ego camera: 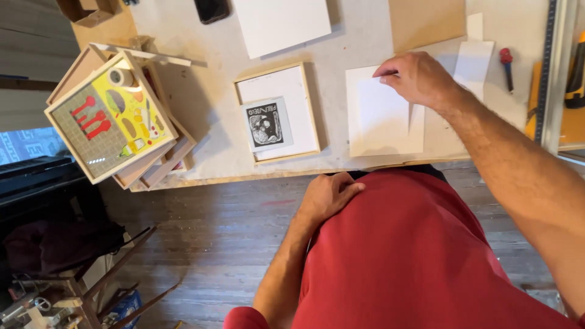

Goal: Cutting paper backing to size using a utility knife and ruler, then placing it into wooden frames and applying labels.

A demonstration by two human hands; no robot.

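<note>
Right hand (416, 78) presses fingertips on the white mat board (384, 113) lying at the workbench (207, 116) edge, beside the wooden frame (279, 113); left hand (329, 194), loosely closed and holding nothing, rests on the red shirt (414, 256). Even downward pressure should keep the board from shifting

Phone screen: a dark rectangular phone (211, 9) is seen at the desk's far edge, its screen black and cut off by the frame.
Cardboard box: an open brown box (88, 10) is set at the far left corner of the desk (213, 91).
Labels, signs: none can be made out.
</note>
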